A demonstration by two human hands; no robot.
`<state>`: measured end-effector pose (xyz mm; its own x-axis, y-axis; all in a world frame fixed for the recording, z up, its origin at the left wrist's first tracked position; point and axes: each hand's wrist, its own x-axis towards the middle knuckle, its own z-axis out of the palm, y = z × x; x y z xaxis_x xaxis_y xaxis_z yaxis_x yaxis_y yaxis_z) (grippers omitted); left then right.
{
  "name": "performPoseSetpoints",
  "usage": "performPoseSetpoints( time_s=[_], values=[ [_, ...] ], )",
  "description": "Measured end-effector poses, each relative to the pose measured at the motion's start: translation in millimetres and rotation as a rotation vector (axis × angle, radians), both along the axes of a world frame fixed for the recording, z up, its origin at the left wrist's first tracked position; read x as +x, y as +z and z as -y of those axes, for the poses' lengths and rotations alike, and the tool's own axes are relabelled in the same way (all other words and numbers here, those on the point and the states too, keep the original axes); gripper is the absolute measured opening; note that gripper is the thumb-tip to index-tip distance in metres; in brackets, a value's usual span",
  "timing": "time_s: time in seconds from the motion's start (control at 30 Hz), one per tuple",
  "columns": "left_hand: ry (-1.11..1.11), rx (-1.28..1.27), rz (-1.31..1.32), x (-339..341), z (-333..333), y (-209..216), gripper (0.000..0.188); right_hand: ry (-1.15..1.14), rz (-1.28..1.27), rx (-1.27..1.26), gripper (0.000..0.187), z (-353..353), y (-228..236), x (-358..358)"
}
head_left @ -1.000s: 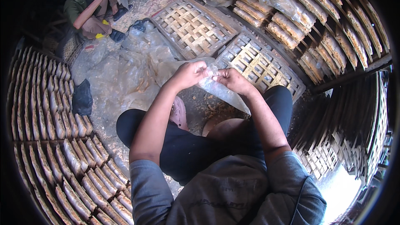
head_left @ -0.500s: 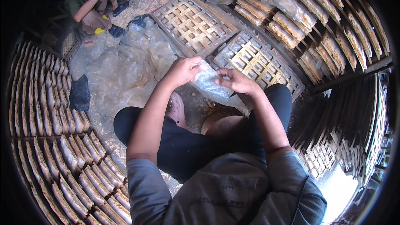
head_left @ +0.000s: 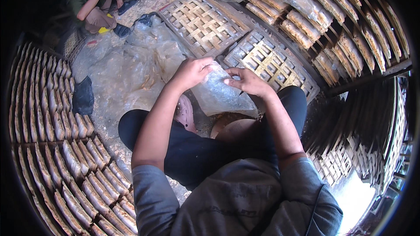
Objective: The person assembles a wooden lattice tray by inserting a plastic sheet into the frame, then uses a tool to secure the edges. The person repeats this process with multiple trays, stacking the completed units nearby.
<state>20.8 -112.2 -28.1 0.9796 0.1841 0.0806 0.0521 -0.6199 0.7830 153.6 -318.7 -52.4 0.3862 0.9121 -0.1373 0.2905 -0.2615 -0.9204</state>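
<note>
A clear plastic sheet or bag [head_left: 221,94] hangs spread between my hands, above my lap. My left hand [head_left: 195,72] pinches its upper left edge between thumb and fingers. At the upper right edge my right hand [head_left: 247,81] grips the plastic with thumb and fingertips. Under the plastic sits a round brownish thing [head_left: 234,126], partly hidden. Beside it, next to my left knee, shows a pink sandal [head_left: 186,113]. Past my hands lie two woven bamboo trays [head_left: 203,25] in wooden frames.
Crumpled plastic sheets [head_left: 131,70] cover the floor at the left, with a dark plastic bag [head_left: 83,97] near them. Racks of pale slabs [head_left: 57,148] stand left, more slabs [head_left: 302,30] far right. Stacked woven trays [head_left: 350,148] lean at right. Another person [head_left: 94,8] sits far left.
The plastic between my hands has opened out from a bunched shape and now hangs lower and wider. My hands have barely moved.
</note>
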Motion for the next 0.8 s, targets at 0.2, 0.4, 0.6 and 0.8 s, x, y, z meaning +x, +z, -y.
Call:
performPoseSetpoints(
  time_s=[0.2,0.4,0.6,0.8],
  values=[
    [0.071,-0.042,-0.001,3.4,5.0,12.6,0.02,0.111,0.095,-0.275,0.039,6.1,-30.6,-1.9],
    [0.064,-0.13,-0.008,9.8,6.2,-1.5,0.028,-0.001,0.142,-0.002,0.032,8.7,-15.8,-18.7],
    [-0.114,-0.834,0.217,16.0,26.5,-2.0,0.036,-0.229,0.199,0.151,0.025,-3.5,10.3,-4.6],
    [-0.266,-0.225,-0.337,32.1,-0.8,-24.0,0.035,-0.241,0.212,0.195,0.023,31.7,73.0,33.1]
  ],
)
